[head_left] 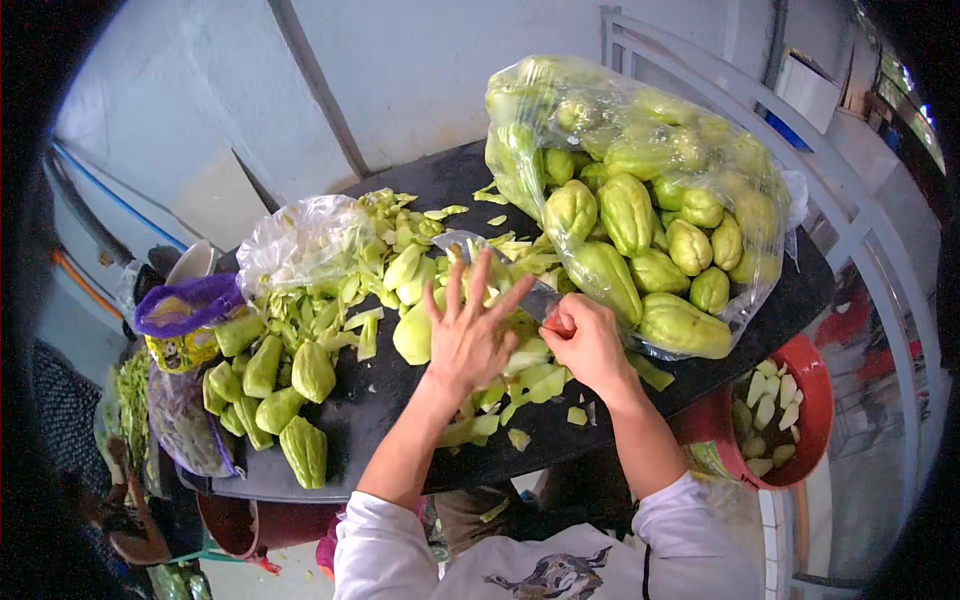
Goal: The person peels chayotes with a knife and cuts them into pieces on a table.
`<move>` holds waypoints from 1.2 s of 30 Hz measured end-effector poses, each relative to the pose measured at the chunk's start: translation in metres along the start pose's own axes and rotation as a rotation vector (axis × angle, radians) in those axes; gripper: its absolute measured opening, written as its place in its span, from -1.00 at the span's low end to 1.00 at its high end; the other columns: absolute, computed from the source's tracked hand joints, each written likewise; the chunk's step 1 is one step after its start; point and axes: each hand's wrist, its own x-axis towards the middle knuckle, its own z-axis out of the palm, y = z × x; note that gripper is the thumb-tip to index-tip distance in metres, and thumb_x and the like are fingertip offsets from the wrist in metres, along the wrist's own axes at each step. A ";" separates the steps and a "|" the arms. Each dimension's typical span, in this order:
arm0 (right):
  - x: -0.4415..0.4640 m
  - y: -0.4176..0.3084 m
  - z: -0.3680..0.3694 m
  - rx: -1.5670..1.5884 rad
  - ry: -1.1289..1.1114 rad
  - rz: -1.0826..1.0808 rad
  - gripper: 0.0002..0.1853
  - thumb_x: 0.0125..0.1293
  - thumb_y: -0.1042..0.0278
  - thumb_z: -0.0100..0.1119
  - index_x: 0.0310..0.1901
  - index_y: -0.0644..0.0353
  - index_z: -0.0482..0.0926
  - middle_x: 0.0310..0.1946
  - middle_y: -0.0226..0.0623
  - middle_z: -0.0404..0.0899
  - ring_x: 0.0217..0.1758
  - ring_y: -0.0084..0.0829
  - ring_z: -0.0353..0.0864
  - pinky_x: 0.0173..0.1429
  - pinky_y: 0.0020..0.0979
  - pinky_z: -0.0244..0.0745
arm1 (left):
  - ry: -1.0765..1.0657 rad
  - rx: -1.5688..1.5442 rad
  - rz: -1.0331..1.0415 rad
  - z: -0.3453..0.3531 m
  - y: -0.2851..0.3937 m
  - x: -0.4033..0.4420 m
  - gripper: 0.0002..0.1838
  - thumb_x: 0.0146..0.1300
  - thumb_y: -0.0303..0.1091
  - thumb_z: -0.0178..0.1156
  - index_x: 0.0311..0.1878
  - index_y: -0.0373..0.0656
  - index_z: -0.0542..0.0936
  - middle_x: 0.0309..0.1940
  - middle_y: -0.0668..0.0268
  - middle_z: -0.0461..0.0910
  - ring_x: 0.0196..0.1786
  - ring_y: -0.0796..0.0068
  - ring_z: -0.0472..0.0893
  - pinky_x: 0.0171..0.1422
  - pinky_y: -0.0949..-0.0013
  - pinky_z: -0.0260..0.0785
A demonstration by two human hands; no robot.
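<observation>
My right hand [592, 340] is closed round the red handle of a knife [540, 298]. The blade points up and to the left, partly hidden behind the fingers of my left hand [468, 328]. That hand is open, its fingers spread, over pale green chayote pieces [412, 334] on the dark table [385, 400]. Whether it touches any of them I cannot tell. Peelings and cut scraps [545, 383] lie under and around both hands. Several whole chayotes [311, 372] sit in a group to the left of my left hand.
A large clear plastic bag of chayotes [628, 215] stands at the back right. Below the right table edge, a red bucket [816, 400] holds cut pieces. A crumpled clear bag [300, 240] and a purple-rimmed bag [185, 305] are on the left. A metal railing [860, 235] runs along the right.
</observation>
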 end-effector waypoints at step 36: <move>-0.010 -0.001 0.011 0.353 -0.097 0.155 -0.86 0.50 0.44 -0.04 0.01 0.22 0.30 -0.46 -0.34 0.51 -0.61 -0.66 0.40 -0.57 -0.56 0.31 | 0.041 -2.294 -0.774 -0.016 -0.091 -0.021 -0.39 0.38 0.10 0.02 0.34 -0.12 0.41 0.15 0.10 0.58 0.10 0.06 0.63 0.04 0.03 0.53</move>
